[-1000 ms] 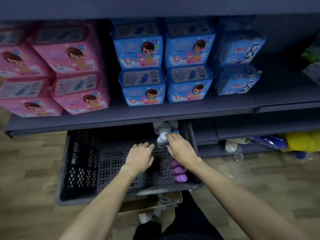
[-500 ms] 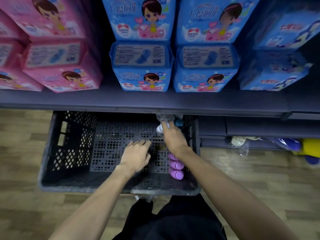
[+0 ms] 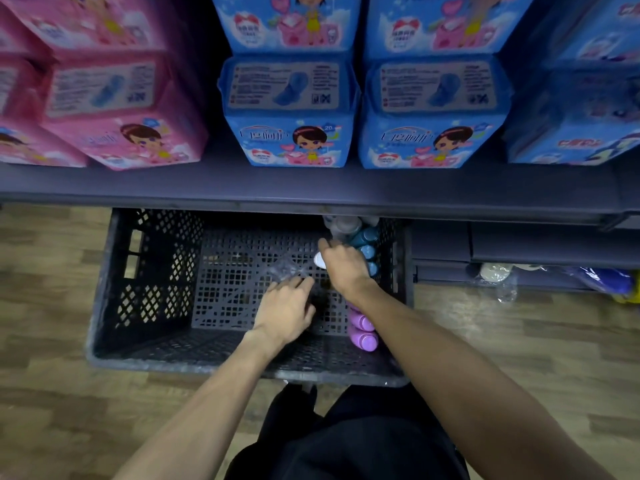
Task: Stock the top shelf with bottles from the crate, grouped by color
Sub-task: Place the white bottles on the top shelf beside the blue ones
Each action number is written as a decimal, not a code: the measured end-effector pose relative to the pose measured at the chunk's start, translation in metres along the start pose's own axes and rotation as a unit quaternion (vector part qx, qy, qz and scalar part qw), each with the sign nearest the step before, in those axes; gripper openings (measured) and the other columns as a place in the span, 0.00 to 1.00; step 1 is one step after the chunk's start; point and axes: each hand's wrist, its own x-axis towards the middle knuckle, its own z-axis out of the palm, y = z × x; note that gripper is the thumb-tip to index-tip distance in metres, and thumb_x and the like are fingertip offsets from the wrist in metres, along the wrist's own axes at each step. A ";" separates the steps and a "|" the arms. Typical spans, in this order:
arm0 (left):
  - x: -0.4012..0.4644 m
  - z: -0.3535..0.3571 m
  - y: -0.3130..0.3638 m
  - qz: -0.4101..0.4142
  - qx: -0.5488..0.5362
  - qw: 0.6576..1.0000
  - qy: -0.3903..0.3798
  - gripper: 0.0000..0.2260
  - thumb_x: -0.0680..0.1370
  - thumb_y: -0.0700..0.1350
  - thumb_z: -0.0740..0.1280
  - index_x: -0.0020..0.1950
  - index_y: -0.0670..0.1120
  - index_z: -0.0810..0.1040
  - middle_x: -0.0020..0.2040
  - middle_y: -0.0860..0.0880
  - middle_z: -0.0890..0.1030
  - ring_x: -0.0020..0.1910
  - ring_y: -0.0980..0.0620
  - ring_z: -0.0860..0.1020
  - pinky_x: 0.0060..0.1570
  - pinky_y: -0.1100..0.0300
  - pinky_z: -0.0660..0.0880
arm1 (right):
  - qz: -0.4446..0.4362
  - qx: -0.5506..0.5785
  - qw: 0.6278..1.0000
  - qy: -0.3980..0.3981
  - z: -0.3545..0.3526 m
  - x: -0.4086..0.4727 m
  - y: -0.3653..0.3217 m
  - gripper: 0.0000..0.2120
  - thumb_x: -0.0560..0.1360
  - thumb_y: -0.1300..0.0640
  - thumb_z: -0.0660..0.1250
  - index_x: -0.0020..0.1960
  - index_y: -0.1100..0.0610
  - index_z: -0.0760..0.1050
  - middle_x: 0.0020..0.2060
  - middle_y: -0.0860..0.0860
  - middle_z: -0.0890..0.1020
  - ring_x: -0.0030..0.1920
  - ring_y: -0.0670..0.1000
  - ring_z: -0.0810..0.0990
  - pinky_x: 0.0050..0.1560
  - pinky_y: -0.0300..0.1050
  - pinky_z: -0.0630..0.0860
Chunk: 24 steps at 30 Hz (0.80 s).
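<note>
A dark slatted crate point(image 3: 145, 299) stands on the floor under the shelf edge. Along its right wall lie purple bottles point(image 3: 363, 336) near me, blue bottles point(image 3: 363, 239) farther in, and grey-white ones point(image 3: 346, 224) at the back, partly hidden by the shelf. My right hand point(image 3: 343, 266) reaches into the crate and grips a white-capped bottle point(image 3: 319, 260), mostly covered by the fingers. My left hand point(image 3: 285, 308) hovers over the crate floor with fingers relaxed, holding nothing.
A dark shelf board point(image 3: 311, 188) juts over the crate's back. Pink packs point(image 3: 114, 109) stand on it at the left and blue packs point(image 3: 360, 109) in the middle and right. Lower shelves at the right hold bagged goods point(image 3: 498, 277). Wood-look floor surrounds the crate.
The camera has tipped down and closer, so the shelf packs fill the top. My right hand has pushed deeper toward the crate's back corner; the left hand stays over the crate floor.
</note>
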 end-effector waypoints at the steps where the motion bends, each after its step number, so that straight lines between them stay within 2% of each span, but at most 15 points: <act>1: -0.002 0.000 0.000 -0.005 -0.011 1.000 0.004 0.18 0.78 0.49 0.63 0.66 0.48 0.68 0.62 0.47 0.77 0.62 0.45 0.75 0.63 0.52 0.67 | -0.001 0.004 1.000 0.003 0.002 0.001 -0.002 0.24 0.72 0.72 0.64 0.65 0.60 0.66 0.56 0.59 0.79 0.53 0.61 0.82 0.44 0.53 0.77; 6: -0.011 -0.001 -0.008 -0.014 -0.034 0.999 0.022 0.19 0.78 0.49 0.62 0.68 0.48 0.68 0.60 0.47 0.78 0.59 0.46 0.76 0.63 0.51 0.67 | 0.003 0.022 1.000 0.020 0.005 -0.004 -0.006 0.23 0.71 0.71 0.64 0.64 0.59 0.67 0.51 0.58 0.83 0.50 0.61 0.82 0.42 0.50 0.73; 10: -0.017 -0.008 -0.022 -0.029 -0.029 0.998 0.037 0.19 0.78 0.50 0.61 0.69 0.49 0.67 0.60 0.48 0.77 0.59 0.46 0.76 0.63 0.52 0.68 | 0.015 0.044 0.997 0.054 -0.005 -0.017 -0.008 0.20 0.73 0.67 0.67 0.63 0.59 0.67 0.47 0.58 0.83 0.46 0.62 0.83 0.38 0.48 0.68; 16: -0.022 -0.027 -0.034 -0.015 -0.036 0.996 0.078 0.18 0.78 0.50 0.61 0.67 0.48 0.67 0.57 0.47 0.78 0.56 0.46 0.77 0.59 0.53 0.70 | 0.019 0.075 0.993 0.092 -0.028 -0.039 -0.016 0.20 0.74 0.58 0.70 0.63 0.58 0.68 0.51 0.58 0.82 0.51 0.63 0.81 0.46 0.52 0.75; 20: -0.031 -0.043 -0.039 0.004 -0.044 0.994 0.103 0.19 0.79 0.50 0.60 0.69 0.48 0.66 0.58 0.48 0.77 0.56 0.46 0.76 0.57 0.53 0.70 | 0.028 0.084 0.988 0.128 -0.048 -0.054 -0.027 0.17 0.73 0.55 0.69 0.60 0.55 0.70 0.49 0.57 0.83 0.49 0.63 0.82 0.43 0.52 0.75; 24: -0.040 -0.060 -0.049 0.043 -0.007 0.989 0.140 0.19 0.78 0.51 0.60 0.68 0.48 0.67 0.56 0.49 0.77 0.55 0.47 0.76 0.56 0.53 0.70 | 0.013 0.071 0.984 0.160 -0.079 -0.066 -0.039 0.20 0.71 0.53 0.70 0.60 0.55 0.70 0.49 0.57 0.83 0.50 0.63 0.81 0.43 0.53 0.76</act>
